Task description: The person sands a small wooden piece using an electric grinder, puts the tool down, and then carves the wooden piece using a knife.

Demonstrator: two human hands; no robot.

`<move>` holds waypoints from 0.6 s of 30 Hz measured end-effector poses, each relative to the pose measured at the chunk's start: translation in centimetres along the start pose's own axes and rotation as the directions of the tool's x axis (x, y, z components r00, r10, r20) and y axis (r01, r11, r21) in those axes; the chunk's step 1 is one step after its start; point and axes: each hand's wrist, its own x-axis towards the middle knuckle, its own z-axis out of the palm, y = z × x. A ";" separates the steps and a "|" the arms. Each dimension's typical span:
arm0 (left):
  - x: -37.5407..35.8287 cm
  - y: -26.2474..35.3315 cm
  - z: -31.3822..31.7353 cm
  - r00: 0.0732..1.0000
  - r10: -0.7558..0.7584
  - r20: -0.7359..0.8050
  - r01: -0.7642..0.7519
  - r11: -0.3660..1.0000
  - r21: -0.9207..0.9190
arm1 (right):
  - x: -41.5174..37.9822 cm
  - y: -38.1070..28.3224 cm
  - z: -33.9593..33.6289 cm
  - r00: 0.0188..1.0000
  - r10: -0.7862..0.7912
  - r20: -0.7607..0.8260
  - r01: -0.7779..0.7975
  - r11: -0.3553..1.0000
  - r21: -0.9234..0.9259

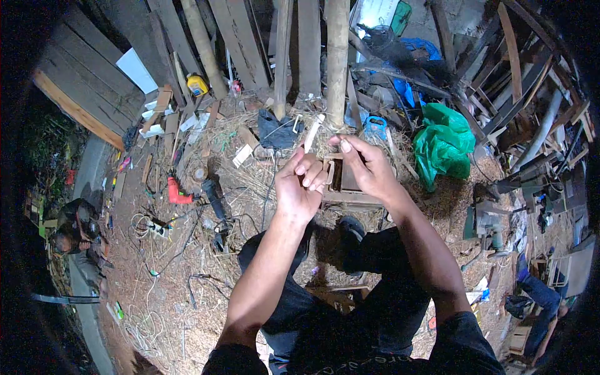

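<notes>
My left hand [302,182] is raised in front of me, its fingers curled round the lower end of a slim pale stick [313,132] that points up and away. Whether the stick is wood or plastic I cannot make out. To its right is my right hand [369,167], thumb and forefinger drawn together near the stick but apart from it. Anything between those fingertips is too small to tell. Below and behind the hands, a wooden box-like frame [353,198] stands on the ground, partly hidden by them.
A red-handled power tool [177,190] and a black tool [214,199] lie on the littered ground to the left, among cables. A green plastic bag [445,140] sits at right. Planks and posts [338,56] stand behind. Two people [80,228] are at the far sides.
</notes>
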 end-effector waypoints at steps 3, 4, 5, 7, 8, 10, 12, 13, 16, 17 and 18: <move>-0.2 0.0 0.2 1.000 -0.023 0.001 0.023 1.000 0.011 | 0.3 1.5 -0.2 1.000 -0.027 0.004 0.027 0.990 -0.141; -0.3 0.0 0.1 0.999 -0.035 0.005 0.035 0.999 -0.006 | 0.4 1.7 -0.3 1.000 -0.018 0.007 0.019 0.988 -0.155; -0.2 -0.1 -0.1 0.999 -0.049 0.019 0.050 0.999 -0.018 | 0.4 1.8 -0.4 1.000 -0.007 0.009 0.008 0.986 -0.169; -0.2 -0.2 -0.4 0.996 -0.079 0.045 0.080 0.996 -0.039 | 0.6 1.5 -0.9 0.998 0.042 0.042 -0.033 0.978 -0.205; -0.2 -0.3 -0.4 0.995 -0.088 0.045 0.089 0.996 -0.029 | 0.6 1.4 -1.1 0.996 0.068 0.057 -0.054 0.973 -0.224; -0.2 -0.4 -0.1 0.994 -0.098 0.049 0.099 0.995 -0.006 | 0.5 2.1 -0.5 0.998 -0.056 0.006 0.057 0.986 -0.157; -0.1 -0.2 0.0 0.996 -0.093 0.010 0.093 0.995 0.035 | 0.4 2.1 -0.6 0.995 -0.042 0.091 0.043 0.999 -0.019; -0.1 -0.1 0.1 0.996 -0.092 -0.009 0.092 0.994 0.057 | 0.2 1.8 -1.4 0.978 0.026 0.208 -0.043 0.996 0.077; 0.3 0.2 0.5 0.997 -0.082 -0.013 0.082 0.995 0.048 | 0.0 0.7 -2.1 0.975 0.098 0.198 -0.141 0.966 0.217; 0.5 0.2 0.5 0.997 -0.071 -0.010 0.071 0.995 0.067 | 0.2 0.9 -2.1 0.989 0.067 0.133 -0.095 0.972 0.216; 0.5 0.1 0.4 0.997 -0.075 -0.008 0.075 0.995 0.067 | 0.3 0.9 -2.2 0.994 0.048 0.095 -0.063 0.986 0.157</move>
